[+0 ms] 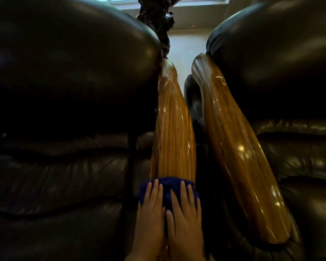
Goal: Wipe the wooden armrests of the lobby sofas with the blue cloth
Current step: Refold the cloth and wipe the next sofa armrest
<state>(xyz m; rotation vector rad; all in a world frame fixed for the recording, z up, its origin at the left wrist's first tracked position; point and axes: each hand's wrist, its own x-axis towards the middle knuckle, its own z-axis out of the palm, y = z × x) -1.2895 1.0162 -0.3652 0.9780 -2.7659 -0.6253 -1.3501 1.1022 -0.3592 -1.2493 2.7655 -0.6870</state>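
Observation:
The blue cloth (167, 185) lies across the near part of a glossy wooden armrest (172, 129) of the left sofa. My left hand (151, 211) and my right hand (184, 215) lie side by side on the cloth, fingers straight, pressing it flat onto the wood. A second wooden armrest (239, 151) on the right sofa runs parallel, with neither hand on it.
Dark leather sofas flank the armrests, the left sofa (64, 91) and the right sofa (282, 63). A narrow gap runs between the two armrests. A dark carved object (158, 17) stands on the pale floor (186, 46) beyond, below a window.

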